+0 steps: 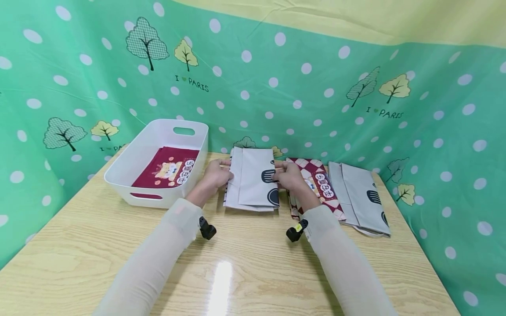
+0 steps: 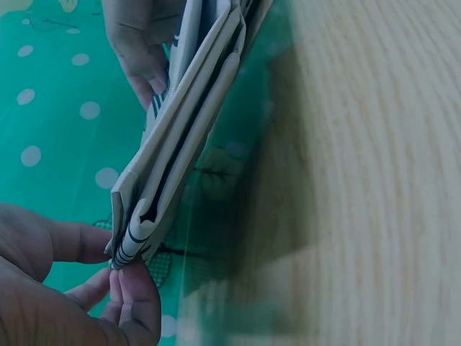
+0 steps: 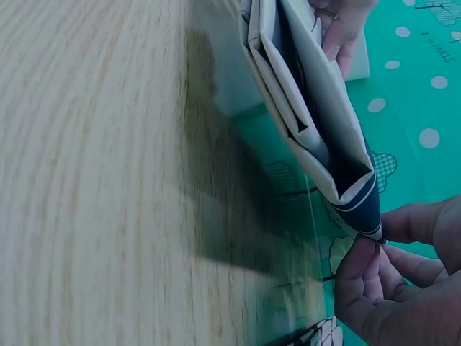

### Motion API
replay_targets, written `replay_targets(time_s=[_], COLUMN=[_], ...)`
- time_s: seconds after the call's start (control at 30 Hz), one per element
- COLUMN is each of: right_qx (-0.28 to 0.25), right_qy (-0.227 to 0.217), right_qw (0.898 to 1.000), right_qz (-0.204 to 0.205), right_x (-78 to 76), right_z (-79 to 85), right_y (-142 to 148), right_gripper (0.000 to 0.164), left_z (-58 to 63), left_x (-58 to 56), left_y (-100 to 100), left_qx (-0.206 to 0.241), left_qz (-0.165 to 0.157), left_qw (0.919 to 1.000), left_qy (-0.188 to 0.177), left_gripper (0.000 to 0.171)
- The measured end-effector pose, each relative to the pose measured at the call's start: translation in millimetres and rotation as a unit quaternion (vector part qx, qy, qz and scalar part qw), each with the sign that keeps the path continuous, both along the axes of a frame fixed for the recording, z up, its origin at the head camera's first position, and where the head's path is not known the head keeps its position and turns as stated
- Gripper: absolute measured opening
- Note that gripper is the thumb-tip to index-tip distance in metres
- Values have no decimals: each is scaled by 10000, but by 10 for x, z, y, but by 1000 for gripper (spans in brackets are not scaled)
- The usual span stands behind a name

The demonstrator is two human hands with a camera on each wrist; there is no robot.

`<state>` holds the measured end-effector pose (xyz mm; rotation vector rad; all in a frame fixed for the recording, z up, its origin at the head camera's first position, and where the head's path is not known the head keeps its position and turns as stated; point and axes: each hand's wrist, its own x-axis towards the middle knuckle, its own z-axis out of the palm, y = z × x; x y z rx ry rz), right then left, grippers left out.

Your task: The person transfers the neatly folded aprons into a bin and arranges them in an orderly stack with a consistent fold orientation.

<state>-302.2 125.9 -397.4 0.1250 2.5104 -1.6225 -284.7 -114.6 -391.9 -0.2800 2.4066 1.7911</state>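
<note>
A folded light-grey cloth (image 1: 251,175) with dark printed shapes is held level above the far part of the table. My left hand (image 1: 217,174) pinches its left edge between thumb and fingers. On the opposite edge, my right hand (image 1: 290,177) pinches it in the same way. Several stacked layers show along its near side in the left wrist view, where the left hand (image 2: 86,288) grips a corner. The right wrist view has the right hand (image 3: 403,267) pinching a dark-printed corner. What kind of cloth article it is, I cannot tell.
Left of the hands stands a white plastic basket (image 1: 154,125) with a folded dark-red printed cloth (image 1: 166,166) inside. Right of them lie a red-and-white checked folded cloth (image 1: 316,175) and another grey folded cloth (image 1: 361,193). A green dotted curtain (image 1: 237,79) hangs behind the wooden table (image 1: 253,272).
</note>
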Motion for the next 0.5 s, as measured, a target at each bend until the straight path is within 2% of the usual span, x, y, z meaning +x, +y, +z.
replay_targets(time_s=[0.2,0.5], right_qx=[-28,-219], right_qy=[151,322], right_qw=[9999,9990], right_qz=[39,207], right_x=[-6,11], right_z=[38,190], right_y=[-3,2], right_gripper=[49,45], left_z=[63,165], left_x=[-14,-8], left_y=[-21,-41], left_qx=[-58,10], left_qz=[-8,-95], left_qw=[10000,9998], left_qy=[29,151], left_gripper=[52,54])
